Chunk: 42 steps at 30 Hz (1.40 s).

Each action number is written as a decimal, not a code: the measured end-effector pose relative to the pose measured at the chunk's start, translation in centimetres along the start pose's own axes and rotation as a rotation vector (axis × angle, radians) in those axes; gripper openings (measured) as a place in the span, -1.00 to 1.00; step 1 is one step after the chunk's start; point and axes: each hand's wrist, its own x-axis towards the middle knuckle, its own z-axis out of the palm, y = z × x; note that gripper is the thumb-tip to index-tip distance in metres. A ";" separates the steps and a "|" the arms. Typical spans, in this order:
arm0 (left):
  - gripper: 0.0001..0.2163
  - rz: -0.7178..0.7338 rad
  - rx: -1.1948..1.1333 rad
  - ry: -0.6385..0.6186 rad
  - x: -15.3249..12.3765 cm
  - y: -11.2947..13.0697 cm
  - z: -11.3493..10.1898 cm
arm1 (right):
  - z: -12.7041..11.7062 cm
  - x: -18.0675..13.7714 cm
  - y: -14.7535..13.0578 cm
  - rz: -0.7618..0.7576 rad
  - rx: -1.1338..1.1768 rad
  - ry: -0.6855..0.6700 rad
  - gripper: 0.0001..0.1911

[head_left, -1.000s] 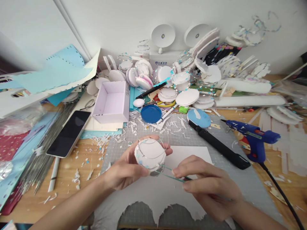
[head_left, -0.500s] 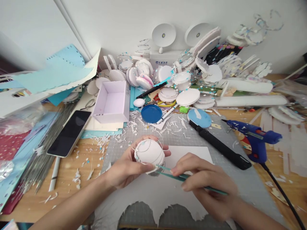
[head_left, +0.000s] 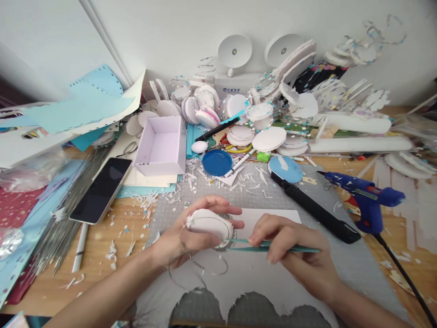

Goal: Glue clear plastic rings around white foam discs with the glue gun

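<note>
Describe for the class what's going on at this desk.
A person is working on a white disc with both hands. The left hand holds it tilted, and a loop of wire hangs below. The right hand holds green tweezers, tips at the disc's right edge; whether they grip anything, I can't tell. Beneath is a white sheet with curved cut-outs along its near edge. The glue gun and phone are not in hand.

Left hand holds a white disc, tilted. Right hand holds teal tweezers, tips at the disc's edge; contact unconfirmed. Surface: phone at left, blue glue gun at right.
</note>
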 end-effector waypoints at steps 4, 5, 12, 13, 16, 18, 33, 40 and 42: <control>-0.57 -0.022 -0.003 -0.006 -0.1 0.2 0.1 | -0.4 -0.7 0.7 0.163 0.131 0.034 -0.81; -0.58 -0.027 0.001 0.002 -0.1 0.2 0.2 | -0.4 -0.8 0.8 0.195 0.170 0.050 -0.83; -0.64 -0.142 0.036 0.103 0.2 0.5 0.6 | 0.1 -0.1 0.6 0.414 0.422 0.194 -0.78; -0.63 -0.164 0.039 0.113 0.2 0.6 0.7 | 0.1 0.1 0.6 0.453 0.439 0.221 -0.78; -0.62 -0.222 0.029 0.146 0.4 0.9 0.7 | -0.2 0.8 0.5 0.580 0.482 0.368 -0.82; -0.62 -0.241 -0.003 0.172 0.4 1.1 0.6 | -0.6 1.2 0.5 0.647 0.504 0.529 -0.86; -0.81 -0.234 -0.275 0.294 0.4 0.9 0.5 | -1.7 2.1 1.7 0.843 0.833 0.836 -0.81; -0.71 -0.220 -0.186 0.288 0.3 0.7 0.4 | -1.7 1.9 1.8 0.833 0.862 0.796 -0.80; -0.73 -0.205 -0.154 0.312 0.3 0.6 0.4 | -1.7 1.9 1.9 0.828 0.860 0.792 -0.80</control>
